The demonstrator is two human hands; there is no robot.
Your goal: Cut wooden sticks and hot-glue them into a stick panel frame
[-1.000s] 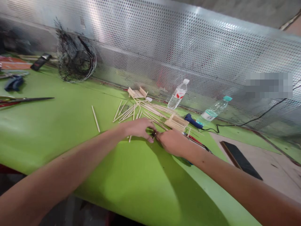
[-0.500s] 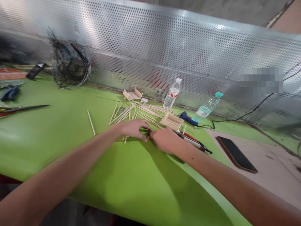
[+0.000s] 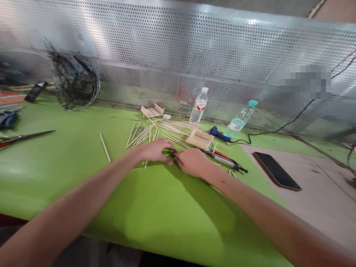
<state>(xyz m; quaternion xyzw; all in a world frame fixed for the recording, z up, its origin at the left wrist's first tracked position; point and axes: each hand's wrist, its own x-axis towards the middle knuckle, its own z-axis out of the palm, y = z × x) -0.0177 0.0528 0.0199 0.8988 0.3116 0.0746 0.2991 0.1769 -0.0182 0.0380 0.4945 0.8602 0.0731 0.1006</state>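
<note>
My left hand [image 3: 155, 151] curves its fingers and thumb toward my right hand [image 3: 193, 162], over the green tabletop. Their fingertips meet around something small and dark, too hidden to name. The right hand's fingers are pressed together, knuckles up. Just beyond the hands lie loose thin wooden sticks [image 3: 175, 128], some partly under the left hand. A small open box made of sticks [image 3: 199, 139] sits behind the right hand. Another stick piece with raised sides [image 3: 152, 111] stands farther back. One lone stick [image 3: 105, 147] lies left of the left hand.
Two water bottles [image 3: 199, 105] [image 3: 240, 120] stand by the perforated metal panel [image 3: 155, 48]. A blue corded tool [image 3: 219, 134], pale-handled tool [image 3: 225, 160] and phone [image 3: 276, 170] lie right. At left are scissors [image 3: 30, 136], pliers [image 3: 8, 118] and a wire bundle [image 3: 76, 83].
The view has shifted slightly, so the tabletop things sit farther left in the picture. My hands stay together at nearly the same spot, fingertips still meeting.
</note>
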